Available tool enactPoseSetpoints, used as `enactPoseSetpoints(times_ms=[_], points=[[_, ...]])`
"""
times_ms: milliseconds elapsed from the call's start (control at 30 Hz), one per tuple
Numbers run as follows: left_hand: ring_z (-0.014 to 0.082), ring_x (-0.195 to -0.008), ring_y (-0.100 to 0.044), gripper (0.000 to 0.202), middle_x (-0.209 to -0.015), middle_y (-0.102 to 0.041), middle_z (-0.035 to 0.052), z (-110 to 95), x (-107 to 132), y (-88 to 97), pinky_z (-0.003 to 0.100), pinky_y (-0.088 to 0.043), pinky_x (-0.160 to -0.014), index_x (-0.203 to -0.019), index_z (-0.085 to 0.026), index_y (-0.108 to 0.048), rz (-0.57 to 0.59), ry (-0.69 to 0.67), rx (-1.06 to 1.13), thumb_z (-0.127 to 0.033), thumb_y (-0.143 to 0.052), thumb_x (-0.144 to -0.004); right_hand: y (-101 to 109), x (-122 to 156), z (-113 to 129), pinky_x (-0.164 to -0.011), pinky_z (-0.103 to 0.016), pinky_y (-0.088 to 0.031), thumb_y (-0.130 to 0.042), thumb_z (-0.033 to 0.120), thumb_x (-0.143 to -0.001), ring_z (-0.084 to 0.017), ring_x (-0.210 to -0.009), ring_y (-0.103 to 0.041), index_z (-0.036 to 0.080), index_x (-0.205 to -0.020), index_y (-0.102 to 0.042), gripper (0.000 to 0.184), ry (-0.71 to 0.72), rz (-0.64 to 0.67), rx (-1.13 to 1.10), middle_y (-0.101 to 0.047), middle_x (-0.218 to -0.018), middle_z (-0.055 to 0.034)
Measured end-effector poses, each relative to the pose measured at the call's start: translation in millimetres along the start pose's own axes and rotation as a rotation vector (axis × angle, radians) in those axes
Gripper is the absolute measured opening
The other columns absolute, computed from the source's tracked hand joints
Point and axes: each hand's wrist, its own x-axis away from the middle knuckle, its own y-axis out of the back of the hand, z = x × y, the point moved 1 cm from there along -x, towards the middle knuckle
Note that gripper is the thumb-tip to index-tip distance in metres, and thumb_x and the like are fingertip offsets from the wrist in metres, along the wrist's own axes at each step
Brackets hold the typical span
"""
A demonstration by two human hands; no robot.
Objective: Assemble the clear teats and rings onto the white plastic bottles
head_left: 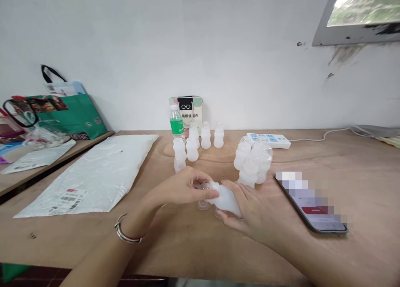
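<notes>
My right hand (253,210) grips a small white translucent plastic bottle (225,199), tilted with its neck toward the left. My left hand (184,188) pinches a clear cap (203,186) at that neck; a silver bangle sits on its wrist. Just under the hands a clear cap-like piece (202,205) stands on the wooden table (187,237). Behind my hands, several upright white bottles (200,141) stand in a loose group, and another cluster of bottles (253,160) sits to the right.
A phone (312,205) lies face up at the right. A white power strip (269,140) and its cable run along the back. A green-label water bottle (176,122) and a small box (190,110) stand by the wall. A white mailer bag (93,174) and a green bag (62,114) lie left.
</notes>
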Motion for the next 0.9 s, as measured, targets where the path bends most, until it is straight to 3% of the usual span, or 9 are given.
enactPoseSetpoints(times_ms=[100, 200, 300, 400, 467, 567, 667, 767, 900], points=[[0.0207, -0.092, -0.062, 0.049, -0.106, -0.067, 0.0059, -1, 6, 5.6, 0.032, -0.050, -0.077, -0.127, -0.024, -0.050, -0.141, -0.043, -0.064, -0.046, -0.053, -0.083, 3, -4, 0, -0.072, -0.039, -0.046, -0.051, 0.033, -0.081, -0.028, -0.087, -0.060, 0.018, -0.114, -0.046, 0.036, -0.048, 0.010, -0.072, -0.063, -0.098, -0.0122], [0.0261, -0.125, -0.043, 0.068, -0.141, -0.042, 0.0064, -3, 10, 7.6, 0.042, -0.037, -0.101, -0.136, -0.032, -0.037, -0.165, -0.251, -0.185, -0.041, -0.066, -0.075, 9, -7, -3, -0.071, -0.036, -0.046, -0.050, 0.039, -0.083, -0.026, -0.090, -0.060, 0.021, -0.117, -0.043, 0.039, -0.131, 0.069, -0.221, -0.062, -0.105, -0.0104], [0.0224, -0.114, -0.052, 0.038, -0.128, -0.055, 0.0060, 1, 8, 7.8, 0.037, -0.041, -0.097, -0.119, -0.028, -0.056, -0.147, -0.311, -0.215, -0.034, -0.058, -0.082, 10, -11, -4, -0.075, -0.037, -0.045, -0.050, 0.038, -0.084, -0.026, -0.094, -0.059, 0.023, -0.118, -0.043, 0.037, -0.111, 0.112, -0.273, -0.061, -0.109, -0.0084], [0.0206, -0.089, -0.062, 0.036, -0.099, -0.068, 0.0051, 14, 5, 10.6, 0.035, -0.048, -0.082, -0.115, -0.024, -0.059, -0.189, -0.096, -0.150, -0.043, -0.052, -0.085, 4, -15, -5, -0.081, -0.040, -0.043, -0.053, 0.035, -0.083, -0.027, -0.097, -0.057, 0.023, -0.116, -0.045, 0.036, -0.081, 0.088, -0.261, -0.060, -0.110, -0.0083], [0.0221, -0.094, -0.061, 0.049, -0.111, -0.064, 0.0067, 22, 4, 13.6, 0.037, -0.048, -0.083, -0.129, -0.027, -0.047, -0.226, -0.039, -0.017, -0.048, -0.049, -0.085, -2, -19, -8, -0.084, -0.042, -0.043, -0.054, 0.038, -0.083, -0.028, -0.102, -0.055, 0.024, -0.120, -0.042, 0.042, -0.092, 0.041, -0.321, -0.058, -0.114, -0.0092], [0.0241, -0.116, -0.051, 0.082, -0.141, -0.042, 0.0088, 28, 1, 14.7, 0.039, -0.044, -0.093, -0.141, -0.033, -0.021, -0.192, -0.178, 0.296, -0.047, -0.065, -0.073, -9, -27, -13, -0.088, -0.042, -0.043, -0.054, 0.042, -0.083, -0.027, -0.111, -0.052, 0.026, -0.125, -0.035, 0.049, -0.122, -0.006, -0.502, -0.052, -0.125, -0.0097], [0.0227, -0.115, -0.052, 0.067, -0.131, -0.051, 0.0093, 27, -9, 7.8, 0.038, -0.044, -0.094, -0.131, -0.027, -0.041, -0.167, -0.175, 0.467, -0.037, -0.069, -0.071, -16, -36, -14, -0.088, -0.040, -0.044, -0.055, 0.038, -0.083, -0.024, -0.113, -0.050, 0.026, -0.124, -0.031, 0.048, -0.116, -0.012, -0.615, -0.048, -0.128, -0.0099], [0.0188, -0.096, -0.058, 0.030, -0.101, -0.062, 0.0054, 24, -20, -1.4, 0.035, -0.047, -0.085, -0.096, -0.019, -0.057, -0.442, -0.016, 0.405, -0.032, -0.068, -0.071, -23, -44, -15, -0.087, -0.040, -0.043, -0.055, 0.034, -0.083, -0.023, -0.109, -0.052, 0.024, -0.116, -0.032, 0.042, -0.122, -0.029, -0.615, -0.050, -0.122, -0.0093], [0.0123, -0.071, -0.054, 0.027, -0.076, -0.055, -0.0020, 23, -25, -3.2, 0.028, -0.045, -0.068, -0.078, -0.019, -0.047, -0.878, 0.139, 0.371, -0.034, -0.067, -0.070, -35, -52, -21, -0.085, -0.042, -0.043, -0.056, 0.031, -0.080, -0.023, -0.100, -0.054, 0.023, -0.107, -0.031, 0.038, -0.188, -0.132, -0.498, -0.051, -0.114, -0.0093]])
